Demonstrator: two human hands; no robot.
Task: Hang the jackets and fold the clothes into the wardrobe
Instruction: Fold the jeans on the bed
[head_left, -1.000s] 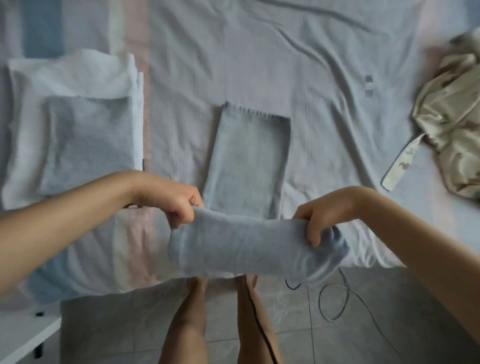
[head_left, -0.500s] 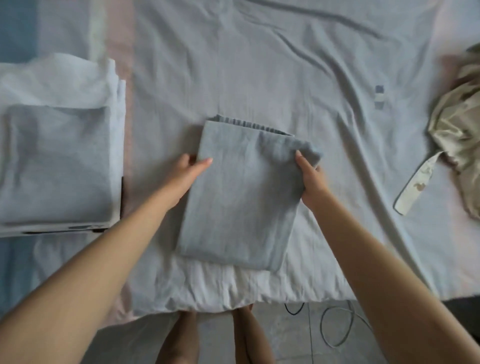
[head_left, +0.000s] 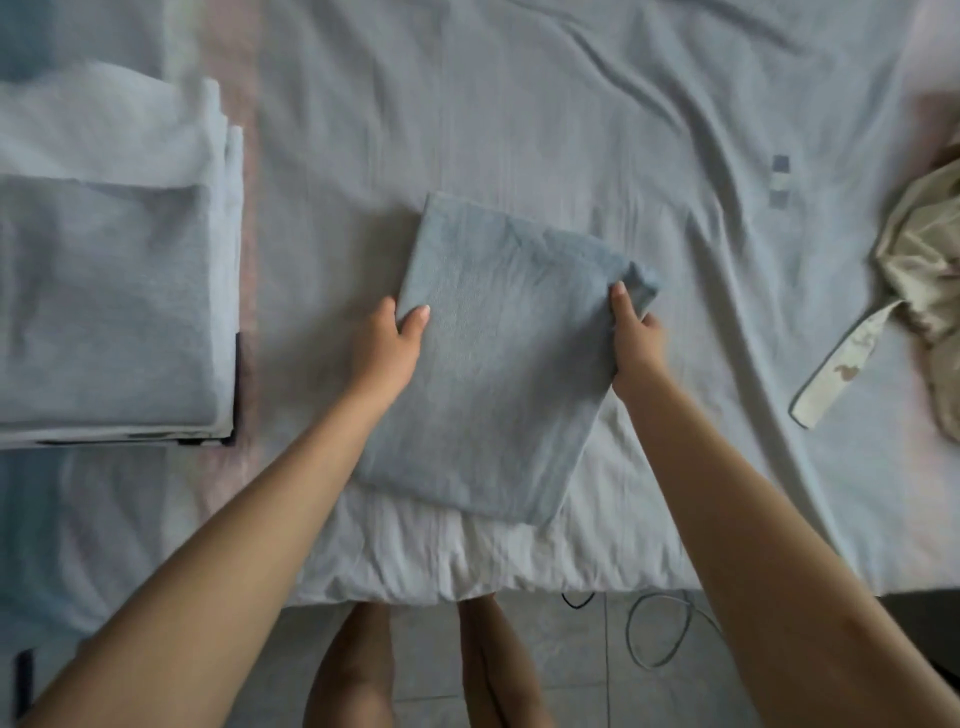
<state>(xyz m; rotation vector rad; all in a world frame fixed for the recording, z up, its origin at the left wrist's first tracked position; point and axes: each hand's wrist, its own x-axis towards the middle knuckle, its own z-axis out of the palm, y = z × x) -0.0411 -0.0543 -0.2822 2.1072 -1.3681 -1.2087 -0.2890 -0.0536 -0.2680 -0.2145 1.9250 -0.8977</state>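
The folded cloth (head_left: 493, 374) is blue-grey and roughly rectangular. It sits on the bed sheet (head_left: 519, 104) near the front edge of the bed, directly ahead of the person. Its long sides are turned slightly clockwise, so the near right corner points toward the bed edge. The far right corner is bunched and not flat. It cannot be determined whether any part of the cloth is raised off the sheet.

The left hand (head_left: 389, 345) grips the left edge of the cloth near its far end. The thumb lies on top and the fingers wrap round the edge. The right hand (head_left: 636, 340) grips the right edge beside the bunched corner. The thumb presses on top and the remaining fingers are hidden behind the edge. Both forearms reach in from the bottom of the view.

A stack of folded clothes (head_left: 104, 291) in white and pale blue lies on the sheet at the left, well apart from the cloth. A dark layer shows at its lower right edge. A beige patterned garment (head_left: 919, 249) lies crumpled at the right edge of the bed. Its strap (head_left: 841, 371) trails across the sheet toward the front. A small label (head_left: 781, 179) shows on the sheet between the cloth and this garment.

Below the bed edge, the person's legs (head_left: 353, 670) stand on a tiled floor (head_left: 582, 675). A looped cable (head_left: 687, 621) lies on the tiles to their right.
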